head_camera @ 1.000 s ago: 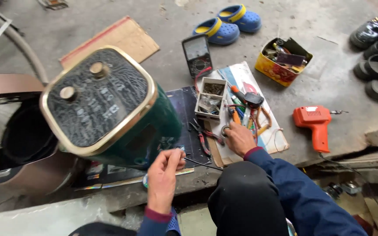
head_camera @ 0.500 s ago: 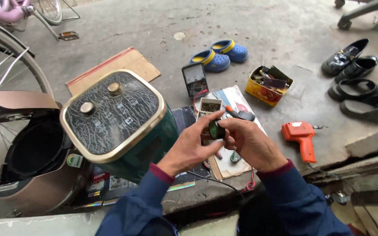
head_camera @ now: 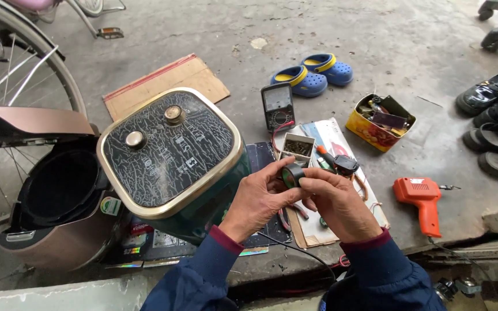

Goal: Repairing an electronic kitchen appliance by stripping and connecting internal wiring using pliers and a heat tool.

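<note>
Both hands meet in front of me over the floor mat. My left hand (head_camera: 259, 198) and my right hand (head_camera: 334, 203) together pinch a small dark roll of tape (head_camera: 293, 174) between their fingertips. Just left of the hands lies a green appliance (head_camera: 174, 156) tipped on its side, its dark crackled base with two metal knobs facing up. Under the hands, scattered on papers (head_camera: 341, 173), are pliers, screwdrivers and a small open box of screws (head_camera: 297, 148).
A multimeter (head_camera: 278, 105) lies beyond the box. An orange power tool (head_camera: 422, 198) sits at right, a yellow tin of parts (head_camera: 380, 121) farther back. An open rice cooker (head_camera: 53, 201) is at left by a bicycle wheel (head_camera: 7, 75). Blue clogs (head_camera: 312, 72), cardboard, shoes.
My right hand left the tools on the paper and my left hand rose; both came together on the tape roll. The view shifted right.
</note>
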